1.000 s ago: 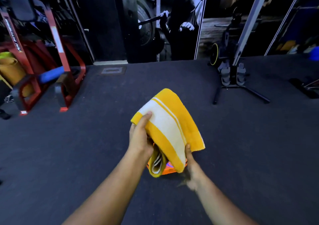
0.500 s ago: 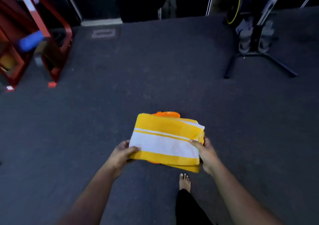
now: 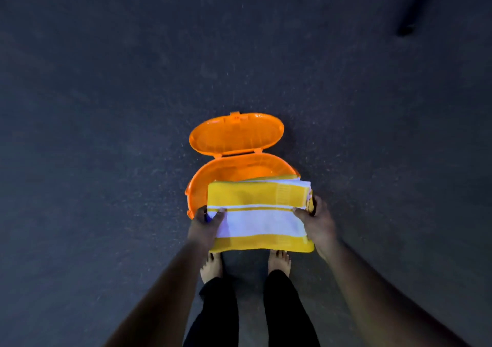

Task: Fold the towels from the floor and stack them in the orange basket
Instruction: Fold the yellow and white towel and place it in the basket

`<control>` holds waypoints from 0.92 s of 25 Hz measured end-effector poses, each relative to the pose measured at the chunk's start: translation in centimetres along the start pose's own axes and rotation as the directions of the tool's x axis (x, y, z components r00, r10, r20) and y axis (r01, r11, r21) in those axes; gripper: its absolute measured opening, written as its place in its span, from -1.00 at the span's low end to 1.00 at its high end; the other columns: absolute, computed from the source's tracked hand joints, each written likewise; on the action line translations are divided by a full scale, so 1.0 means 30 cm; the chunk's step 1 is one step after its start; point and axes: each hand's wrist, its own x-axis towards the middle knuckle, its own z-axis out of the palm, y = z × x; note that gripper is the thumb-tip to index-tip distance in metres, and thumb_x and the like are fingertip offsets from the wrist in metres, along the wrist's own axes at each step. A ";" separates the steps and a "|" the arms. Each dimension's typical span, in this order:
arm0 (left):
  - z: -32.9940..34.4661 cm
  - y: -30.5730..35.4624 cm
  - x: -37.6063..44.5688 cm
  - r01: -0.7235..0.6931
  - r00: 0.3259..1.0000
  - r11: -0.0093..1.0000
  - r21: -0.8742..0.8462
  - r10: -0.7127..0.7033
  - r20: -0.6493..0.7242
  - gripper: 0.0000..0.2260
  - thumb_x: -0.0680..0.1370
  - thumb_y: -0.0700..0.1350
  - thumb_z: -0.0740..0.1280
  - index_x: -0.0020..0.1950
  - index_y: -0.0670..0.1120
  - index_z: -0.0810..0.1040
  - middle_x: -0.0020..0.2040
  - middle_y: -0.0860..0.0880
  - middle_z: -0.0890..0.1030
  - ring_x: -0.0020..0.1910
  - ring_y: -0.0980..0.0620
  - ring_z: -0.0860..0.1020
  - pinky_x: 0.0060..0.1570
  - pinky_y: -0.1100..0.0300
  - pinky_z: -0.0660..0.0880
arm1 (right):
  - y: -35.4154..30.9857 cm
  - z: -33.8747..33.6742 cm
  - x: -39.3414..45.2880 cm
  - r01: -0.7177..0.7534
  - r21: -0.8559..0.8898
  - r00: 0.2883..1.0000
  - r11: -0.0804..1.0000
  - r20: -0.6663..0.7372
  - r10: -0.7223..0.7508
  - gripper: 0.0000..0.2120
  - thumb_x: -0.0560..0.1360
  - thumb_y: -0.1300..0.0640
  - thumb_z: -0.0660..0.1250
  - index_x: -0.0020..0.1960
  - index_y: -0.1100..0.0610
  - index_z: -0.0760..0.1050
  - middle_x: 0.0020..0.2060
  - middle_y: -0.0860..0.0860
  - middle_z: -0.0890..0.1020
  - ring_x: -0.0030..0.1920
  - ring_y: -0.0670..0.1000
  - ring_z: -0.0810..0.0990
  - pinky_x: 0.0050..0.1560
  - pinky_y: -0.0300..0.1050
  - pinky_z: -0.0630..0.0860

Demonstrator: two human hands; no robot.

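Observation:
A folded yellow towel with a broad white band (image 3: 259,213) is held flat over the near half of the orange basket (image 3: 234,169). My left hand (image 3: 205,225) grips its left edge and my right hand (image 3: 316,221) grips its right edge. The basket stands on the dark floor with its oval lid (image 3: 236,133) swung open toward the far side. The towel hides the basket's near rim and most of its inside. I cannot tell whether the towel rests on the rim or hangs just above it.
My two bare feet (image 3: 211,266) stand right behind the basket on the dark grey floor (image 3: 106,133). A black stand leg (image 3: 410,21) crosses the far right corner.
The view has tilted down to look straight over the basket. The towel was turned flat and brought low over the open basket, both hands still on its edges.

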 end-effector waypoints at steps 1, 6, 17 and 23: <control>0.038 -0.041 0.086 -0.040 0.999 0.999 0.011 0.040 -0.006 -0.79 0.59 0.01 0.43 0.14 -0.07 0.58 -0.17 0.04 0.59 -0.10 -0.06 0.57 -0.27 0.28 0.40 | 0.046 0.046 0.079 0.012 -0.022 1.000 1.000 -0.006 -0.012 -0.70 0.53 0.26 0.44 0.14 -0.04 0.48 -0.06 -0.16 0.61 -0.06 -0.11 0.59 -0.18 -0.31 0.47; 0.184 -0.304 0.561 -0.096 0.992 0.991 0.091 0.102 -0.069 -0.80 0.62 -0.04 0.40 0.07 -0.17 0.55 -0.29 0.07 0.47 -0.30 0.07 0.45 -0.35 0.31 0.30 | 0.303 0.310 0.526 0.102 -0.194 0.995 0.976 0.039 -0.097 -0.62 0.53 0.22 0.45 0.33 0.10 0.50 0.15 -0.01 0.65 0.17 0.02 0.60 0.18 -0.03 0.51; 0.336 -0.533 0.940 -0.058 0.994 0.959 0.277 0.030 0.103 -0.25 0.55 0.11 0.43 0.64 0.01 0.14 0.46 -0.17 0.48 0.43 -0.20 0.45 0.39 -0.12 0.42 | 0.594 0.541 0.943 0.081 -0.522 0.997 0.849 0.053 -0.062 -0.29 0.55 0.08 0.44 0.59 0.17 0.21 0.51 0.18 0.38 0.50 0.21 0.36 0.49 0.00 0.29; 0.215 -0.356 0.659 -0.315 0.947 0.538 0.782 0.117 0.300 -0.20 0.60 0.29 0.23 0.68 -0.06 -0.03 0.68 -0.11 0.04 0.64 -0.13 0.06 0.55 -0.07 0.10 | 0.463 0.447 0.620 0.262 -0.779 0.961 0.569 0.263 -0.083 -0.20 0.61 -0.19 0.26 0.66 0.12 -0.04 0.64 0.13 0.04 0.63 0.18 0.03 0.56 0.16 0.16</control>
